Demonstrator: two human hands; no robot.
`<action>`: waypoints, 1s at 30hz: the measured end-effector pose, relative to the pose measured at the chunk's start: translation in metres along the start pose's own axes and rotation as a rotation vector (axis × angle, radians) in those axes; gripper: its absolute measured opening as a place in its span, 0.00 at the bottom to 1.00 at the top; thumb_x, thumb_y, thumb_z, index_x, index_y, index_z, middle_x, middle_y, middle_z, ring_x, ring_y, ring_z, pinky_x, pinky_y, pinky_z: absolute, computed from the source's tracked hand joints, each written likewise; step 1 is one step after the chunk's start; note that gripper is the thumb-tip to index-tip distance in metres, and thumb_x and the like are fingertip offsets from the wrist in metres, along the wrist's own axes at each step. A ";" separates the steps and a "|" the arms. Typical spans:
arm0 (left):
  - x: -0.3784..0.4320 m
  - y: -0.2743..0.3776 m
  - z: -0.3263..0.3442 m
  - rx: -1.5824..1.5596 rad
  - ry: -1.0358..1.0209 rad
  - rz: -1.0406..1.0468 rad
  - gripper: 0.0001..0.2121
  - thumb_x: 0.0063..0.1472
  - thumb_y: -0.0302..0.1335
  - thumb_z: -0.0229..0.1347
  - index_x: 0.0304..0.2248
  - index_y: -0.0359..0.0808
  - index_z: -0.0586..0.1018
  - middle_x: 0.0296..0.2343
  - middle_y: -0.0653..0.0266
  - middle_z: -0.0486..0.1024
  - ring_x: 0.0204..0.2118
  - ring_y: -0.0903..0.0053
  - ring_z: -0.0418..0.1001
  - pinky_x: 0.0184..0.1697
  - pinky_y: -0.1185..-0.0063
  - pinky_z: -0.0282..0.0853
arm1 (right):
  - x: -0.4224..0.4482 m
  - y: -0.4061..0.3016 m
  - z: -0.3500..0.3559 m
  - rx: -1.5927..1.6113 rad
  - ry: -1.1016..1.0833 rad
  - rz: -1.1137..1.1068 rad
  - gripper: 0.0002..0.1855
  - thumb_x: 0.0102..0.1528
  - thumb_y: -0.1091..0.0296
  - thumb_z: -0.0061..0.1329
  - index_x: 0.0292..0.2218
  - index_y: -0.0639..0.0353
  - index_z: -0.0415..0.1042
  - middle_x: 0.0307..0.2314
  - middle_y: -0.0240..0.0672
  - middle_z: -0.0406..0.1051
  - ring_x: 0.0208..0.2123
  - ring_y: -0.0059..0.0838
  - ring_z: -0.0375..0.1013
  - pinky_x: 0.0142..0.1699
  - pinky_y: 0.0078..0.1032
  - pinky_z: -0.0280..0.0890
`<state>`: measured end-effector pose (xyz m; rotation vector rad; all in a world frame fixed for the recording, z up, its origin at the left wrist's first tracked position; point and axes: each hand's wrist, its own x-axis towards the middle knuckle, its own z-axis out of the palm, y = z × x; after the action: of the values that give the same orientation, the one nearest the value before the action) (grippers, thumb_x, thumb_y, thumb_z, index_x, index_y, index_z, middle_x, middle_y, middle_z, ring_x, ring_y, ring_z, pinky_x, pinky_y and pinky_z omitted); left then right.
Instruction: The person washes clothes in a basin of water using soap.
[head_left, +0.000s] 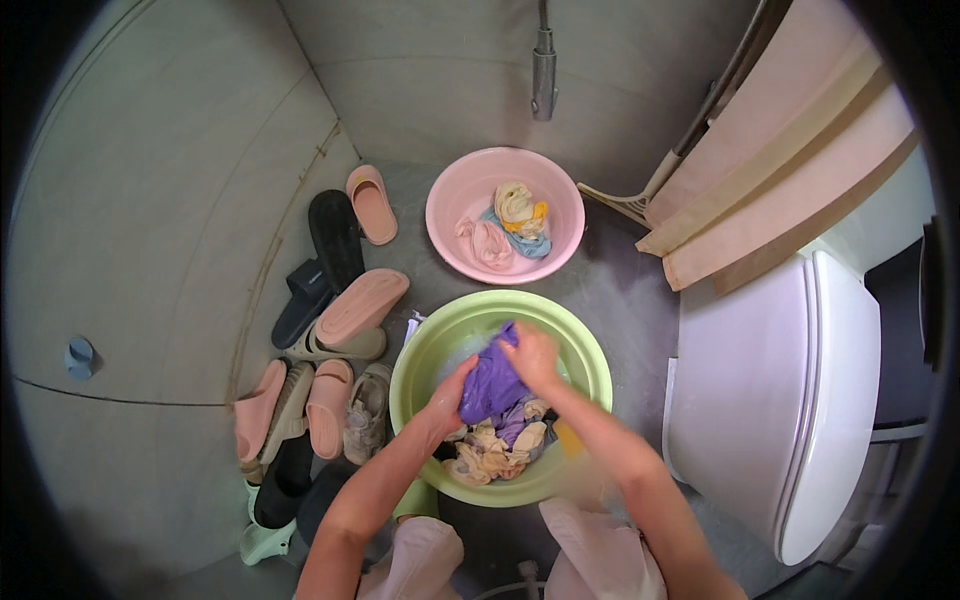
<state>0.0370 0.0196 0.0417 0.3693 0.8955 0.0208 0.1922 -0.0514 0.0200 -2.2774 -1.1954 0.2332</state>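
Observation:
A wet purple cloth garment (491, 386) is stretched between my two hands over the green plastic basin (592, 360). My left hand (451, 390) grips its left edge. Up at its top right corner, my right hand (536, 356) has its fingers closed on the fabric and looks slightly blurred. Below the garment, a heap of wet laundry (491, 454) in beige, purple and dark tones fills the near side of the basin. Some water shows at the far side. A yellow item (568, 439), partly hidden by my right forearm, is at the basin's right side.
Beyond stands a pink basin (450, 217) holding several wrung cloths (517, 217). Slippers and shoes (330, 405) crowd the left wall. At right are a white toilet (750, 397), a pink curtain (780, 150) and a floor squeegee (622, 199). A shower head (544, 75) hangs on the far wall.

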 end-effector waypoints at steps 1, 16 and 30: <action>0.006 0.001 -0.020 0.006 0.006 0.004 0.22 0.63 0.45 0.47 0.48 0.37 0.72 0.43 0.61 0.75 0.44 0.70 0.74 0.52 0.71 0.66 | 0.002 0.012 -0.004 0.007 -0.114 0.006 0.18 0.47 0.57 0.56 0.35 0.60 0.70 0.31 0.44 0.72 0.30 0.46 0.73 0.33 0.39 0.68; 0.047 -0.013 -0.061 0.056 0.159 0.407 0.20 0.62 0.43 0.50 0.48 0.38 0.72 0.39 0.66 0.76 0.39 0.72 0.75 0.45 0.70 0.69 | -0.035 0.014 0.046 -0.183 -0.239 -0.240 0.23 0.50 0.72 0.45 0.50 0.52 0.64 0.49 0.41 0.62 0.50 0.48 0.65 0.48 0.41 0.65; 0.011 -0.002 -0.008 -0.237 -0.142 0.042 0.22 0.66 0.45 0.42 0.46 0.35 0.73 0.39 0.60 0.76 0.39 0.69 0.74 0.48 0.69 0.69 | -0.027 -0.037 0.013 0.032 -0.241 -0.337 0.25 0.46 0.61 0.57 0.44 0.55 0.65 0.38 0.38 0.64 0.31 0.44 0.73 0.33 0.37 0.70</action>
<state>0.0377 0.0220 0.0281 0.1655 0.7353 0.1368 0.1451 -0.0519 0.0269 -2.0202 -1.6622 0.4020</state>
